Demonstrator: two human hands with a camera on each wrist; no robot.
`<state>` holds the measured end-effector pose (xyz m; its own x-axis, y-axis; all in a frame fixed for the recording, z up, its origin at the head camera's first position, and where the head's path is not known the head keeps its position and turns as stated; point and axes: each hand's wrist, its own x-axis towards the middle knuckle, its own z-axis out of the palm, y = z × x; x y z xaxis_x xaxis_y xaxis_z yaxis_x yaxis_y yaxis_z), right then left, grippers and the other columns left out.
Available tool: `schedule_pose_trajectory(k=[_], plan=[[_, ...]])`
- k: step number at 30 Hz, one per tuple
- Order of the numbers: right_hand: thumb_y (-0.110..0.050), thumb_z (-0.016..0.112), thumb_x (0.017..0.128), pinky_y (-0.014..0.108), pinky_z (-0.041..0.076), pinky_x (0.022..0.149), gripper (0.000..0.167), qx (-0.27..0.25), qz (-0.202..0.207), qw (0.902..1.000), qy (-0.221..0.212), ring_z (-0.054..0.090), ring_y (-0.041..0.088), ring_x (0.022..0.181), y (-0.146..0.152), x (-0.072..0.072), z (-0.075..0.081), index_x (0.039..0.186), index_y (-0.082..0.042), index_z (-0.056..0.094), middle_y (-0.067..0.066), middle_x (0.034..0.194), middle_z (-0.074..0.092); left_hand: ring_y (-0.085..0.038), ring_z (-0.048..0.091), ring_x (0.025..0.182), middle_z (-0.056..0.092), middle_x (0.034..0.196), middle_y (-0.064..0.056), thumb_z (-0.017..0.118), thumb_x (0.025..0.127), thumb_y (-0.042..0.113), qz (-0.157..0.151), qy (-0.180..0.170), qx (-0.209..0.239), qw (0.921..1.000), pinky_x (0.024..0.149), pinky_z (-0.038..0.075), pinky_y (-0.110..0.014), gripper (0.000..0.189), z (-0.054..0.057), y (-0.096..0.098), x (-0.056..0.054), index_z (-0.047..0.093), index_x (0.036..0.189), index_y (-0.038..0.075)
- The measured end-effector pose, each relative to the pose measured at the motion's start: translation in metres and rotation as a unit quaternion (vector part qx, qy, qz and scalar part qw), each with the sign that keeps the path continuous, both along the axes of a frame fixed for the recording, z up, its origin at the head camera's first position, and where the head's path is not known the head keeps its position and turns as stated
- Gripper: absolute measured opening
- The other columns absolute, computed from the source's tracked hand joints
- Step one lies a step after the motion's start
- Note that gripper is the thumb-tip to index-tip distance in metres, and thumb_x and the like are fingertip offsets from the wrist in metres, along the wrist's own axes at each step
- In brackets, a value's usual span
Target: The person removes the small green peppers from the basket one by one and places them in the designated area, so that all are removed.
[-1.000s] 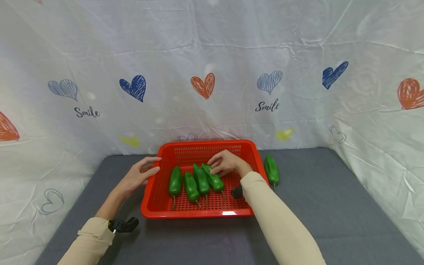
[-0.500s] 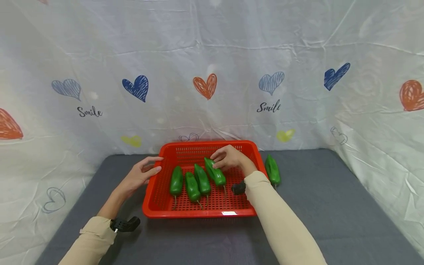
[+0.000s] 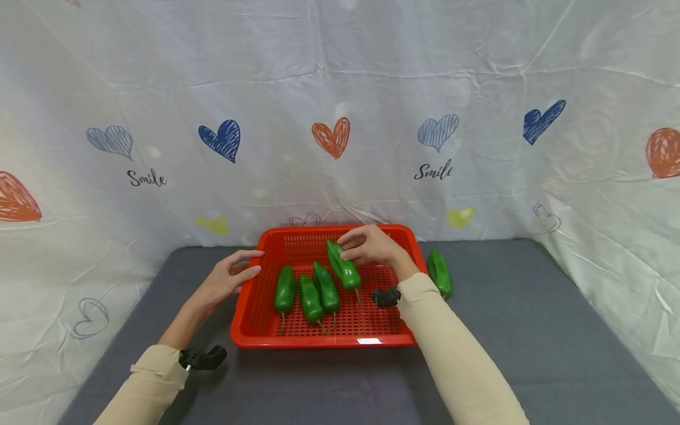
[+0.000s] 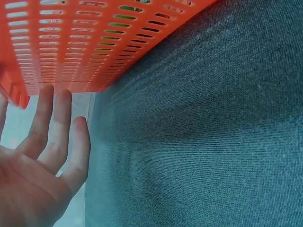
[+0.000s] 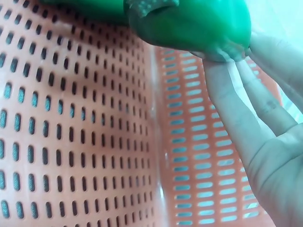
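In the head view my right hand pinches a long green pepper over the back right part of a red plastic basket. The right wrist view has the pepper up close, raised over the slotted floor, fingertips against its side. Three more green peppers lie on the basket floor: a left one, a middle one and a right one. At the left rim, my left hand rests its fingertips on the basket. Its fingers look fairly straight in the left wrist view, beside the slotted wall.
Another green pepper lies on the grey cloth just outside the basket's right side. Behind the table hangs a white curtain printed with hearts. Black wrist cameras sit on both wrists, the right one over the basket.
My right hand has lifted the rightmost pepper in the basket upward and slightly away from the others, toward the back. The left hand stays at the left rim.
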<state>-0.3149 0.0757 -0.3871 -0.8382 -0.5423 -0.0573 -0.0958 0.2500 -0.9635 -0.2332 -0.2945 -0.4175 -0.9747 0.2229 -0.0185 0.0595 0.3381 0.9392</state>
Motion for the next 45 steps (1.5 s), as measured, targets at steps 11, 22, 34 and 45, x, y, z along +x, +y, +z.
schedule_pose_trajectory(k=[11, 22, 34, 45], plan=[[-0.002, 0.078, 0.089, 0.046, 0.057, 0.082, 0.036, -0.048, -0.012, 0.9988, 0.007, 0.070, 0.032, 0.093, -0.002, 0.003, 0.015, 0.125, -0.001, 0.070, 0.015, 0.115, 0.069, -0.040, 0.053, 0.124, 0.050, 0.146, -0.022, 0.068, 0.101, 0.031, 0.000, 0.016, -0.011, 0.9998, 0.083, 0.054, -0.045, 0.052, 0.001, 0.000, 0.000, 0.053, 0.147, 0.012], [0.002, 0.077, 0.090, 0.046, 0.056, 0.084, 0.039, -0.099, -0.009, 0.9950, -0.002, 0.067, 0.032, 0.103, 0.005, 0.007, 0.030, 0.128, 0.002, 0.067, 0.019, 0.123, 0.065, -0.040, 0.056, 0.121, 0.051, 0.143, -0.025, 0.068, 0.101, 0.029, -0.004, 0.011, 0.003, 0.9999, 0.083, 0.056, -0.045, 0.053, 0.001, 0.001, 0.000, 0.053, 0.147, 0.009], [0.007, 0.073, 0.090, 0.052, 0.054, 0.086, 0.040, -0.128, -0.011, 0.9917, 0.003, 0.069, 0.030, 0.100, 0.020, 0.013, 0.046, 0.129, 0.007, 0.064, 0.023, 0.121, 0.067, -0.041, 0.053, 0.124, 0.050, 0.145, -0.024, 0.068, 0.100, 0.030, 0.002, 0.014, -0.007, 0.9999, 0.085, 0.054, -0.047, 0.052, 0.002, -0.001, 0.001, 0.054, 0.146, 0.010], [0.010, 0.072, 0.089, 0.048, 0.057, 0.082, 0.040, -0.125, -0.024, 0.9919, 0.009, 0.070, 0.028, 0.096, 0.030, 0.016, 0.049, 0.129, 0.010, 0.063, 0.024, 0.118, 0.067, -0.041, 0.053, 0.124, 0.049, 0.145, -0.023, 0.068, 0.100, 0.030, 0.001, 0.015, -0.006, 0.9999, 0.083, 0.055, -0.045, 0.052, 0.000, -0.001, 0.000, 0.054, 0.146, 0.011]])
